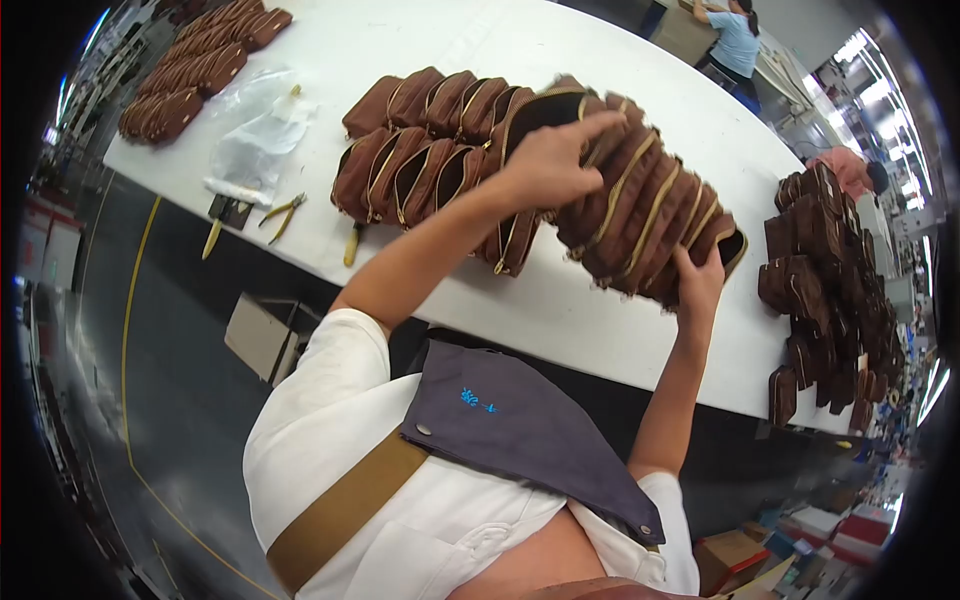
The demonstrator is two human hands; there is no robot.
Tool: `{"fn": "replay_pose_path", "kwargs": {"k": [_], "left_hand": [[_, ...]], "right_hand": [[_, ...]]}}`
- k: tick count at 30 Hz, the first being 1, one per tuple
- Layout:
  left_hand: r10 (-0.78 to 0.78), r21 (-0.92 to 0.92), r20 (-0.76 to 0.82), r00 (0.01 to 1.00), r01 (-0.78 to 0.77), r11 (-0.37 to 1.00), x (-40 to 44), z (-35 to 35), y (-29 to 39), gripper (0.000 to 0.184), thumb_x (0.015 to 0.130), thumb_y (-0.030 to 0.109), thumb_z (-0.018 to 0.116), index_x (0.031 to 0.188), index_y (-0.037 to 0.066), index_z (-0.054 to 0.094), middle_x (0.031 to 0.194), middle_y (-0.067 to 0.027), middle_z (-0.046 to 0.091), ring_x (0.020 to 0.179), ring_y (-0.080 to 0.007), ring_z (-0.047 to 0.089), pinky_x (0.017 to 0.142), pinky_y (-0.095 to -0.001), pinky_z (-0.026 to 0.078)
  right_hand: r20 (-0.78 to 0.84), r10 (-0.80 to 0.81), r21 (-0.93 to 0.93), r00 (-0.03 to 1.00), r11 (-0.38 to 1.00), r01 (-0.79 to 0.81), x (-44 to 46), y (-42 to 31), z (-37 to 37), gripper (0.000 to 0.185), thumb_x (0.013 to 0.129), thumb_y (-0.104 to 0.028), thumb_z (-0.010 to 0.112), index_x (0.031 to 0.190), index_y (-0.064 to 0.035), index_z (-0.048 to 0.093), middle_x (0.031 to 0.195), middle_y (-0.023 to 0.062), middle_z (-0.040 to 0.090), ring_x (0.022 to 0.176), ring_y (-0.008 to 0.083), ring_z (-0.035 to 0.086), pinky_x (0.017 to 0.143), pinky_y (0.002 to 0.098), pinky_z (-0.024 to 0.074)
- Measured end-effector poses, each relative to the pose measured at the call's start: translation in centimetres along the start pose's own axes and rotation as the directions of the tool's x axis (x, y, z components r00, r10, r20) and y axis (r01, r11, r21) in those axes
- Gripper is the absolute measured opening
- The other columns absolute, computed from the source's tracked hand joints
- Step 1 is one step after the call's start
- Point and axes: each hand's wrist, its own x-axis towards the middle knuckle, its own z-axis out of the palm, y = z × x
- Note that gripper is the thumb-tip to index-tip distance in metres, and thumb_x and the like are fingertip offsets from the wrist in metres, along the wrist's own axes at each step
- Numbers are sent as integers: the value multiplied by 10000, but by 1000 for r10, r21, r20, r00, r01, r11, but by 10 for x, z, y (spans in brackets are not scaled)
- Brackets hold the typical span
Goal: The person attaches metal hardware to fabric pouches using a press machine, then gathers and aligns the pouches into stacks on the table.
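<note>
A curved row of brown zippered pouches (640,200) is held between my two hands, raised a little over the white table. My left hand (555,165) grips its left end, with the index finger stretched across the top. At the right end, my right hand (700,280) clasps the last pouches, its thumb on the near side and other fingers partly hidden. The pouches show gold zippers, some gaping open. Left of them, more brown pouches (405,175) stand in two rows on the table, several with open zippers.
White table (400,35) holds a clear plastic bag (250,150), pliers (283,215), a yellow-handled tool (352,245) and brown pouches (190,80) at far left. Dark pouches (825,280) are piled at the right. A person (735,45) stands beyond; a carton (262,335) is below.
</note>
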Motion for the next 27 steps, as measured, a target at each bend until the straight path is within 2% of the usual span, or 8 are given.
{"fn": "replay_pose_path", "kwargs": {"k": [1, 6, 11, 12, 15, 20, 23, 27], "left_hand": [[-60, 19, 76, 995, 59, 998, 17, -22, -8, 743, 739, 150, 641, 1460, 225, 479, 1207, -167, 670, 973, -332, 677, 881, -388, 532], [59, 13, 70, 996, -60, 998, 98, -110, -92, 748, 755, 29, 609, 1481, 126, 460, 1288, -152, 630, 1119, -229, 621, 978, -304, 476], [-65, -219, 1, 998, 63, 974, 176, -185, -190, 723, 760, -51, 572, 1456, 132, 510, 1299, -127, 623, 1098, -184, 623, 942, -281, 505], [-55, -206, -62, 997, 41, 978, 190, -194, -211, 694, 748, -17, 600, 1421, 144, 548, 1089, -106, 685, 906, -166, 650, 801, -292, 523], [-53, -254, -112, 992, 23, 967, 227, -209, -286, 701, 745, -16, 601, 1422, 161, 556, 1070, -100, 688, 893, -179, 650, 791, -290, 522], [-276, -165, 12, 961, 274, 948, 257, -219, -376, 740, 756, 10, 607, 1465, 197, 513, 1301, -150, 635, 1079, -208, 645, 908, -311, 520], [-284, -133, 57, 957, 290, 948, 257, -206, -428, 742, 764, 0, 587, 1480, 170, 490, 1362, -152, 598, 1163, -210, 618, 963, -298, 503], [-397, 89, 146, 906, 387, 918, 238, -174, -493, 720, 767, 59, 624, 1467, 170, 501, 1284, -152, 632, 1093, -205, 629, 929, -308, 507]], "right_hand": [[-1, -49, -13, 999, 999, 49, 20, -5, 16, 540, 845, -105, 713, 1329, 52, 534, 1242, 136, 653, 1135, 216, 621, 986, 336, 476], [-80, -193, -213, 978, 962, 172, 131, -27, 130, 560, 770, -201, 747, 1272, 4, 606, 1133, 159, 710, 1048, 274, 682, 931, 358, 513], [-97, -239, -327, 966, 924, 196, 240, -29, 249, 651, 709, -299, 763, 1272, -9, 614, 1163, 205, 702, 1108, 345, 666, 970, 393, 500], [-94, -208, -333, 974, 928, 166, 252, -34, 270, 674, 705, -308, 763, 1284, -3, 604, 1174, 211, 696, 1120, 351, 659, 977, 397, 497], [-78, -139, -365, 987, 926, 101, 291, -25, 327, 726, 705, -311, 756, 1324, 18, 569, 1210, 233, 674, 1155, 362, 639, 993, 404, 490], [-49, 13, -385, 999, 922, -31, 336, 18, 394, 797, 719, -278, 755, 1408, 29, 496, 1336, 242, 605, 1251, 354, 584, 1048, 391, 460], [41, 103, -446, 994, 892, -75, 352, 57, 415, 858, 720, -268, 757, 1458, 29, 437, 1378, 257, 568, 1284, 363, 556, 1069, 387, 447], [195, 233, -597, 953, 799, -73, 355, 101, 435, 894, 767, -388, 681, 1485, 50, 376, 1359, 274, 574, 1267, 370, 569, 1061, 398, 455]]}}
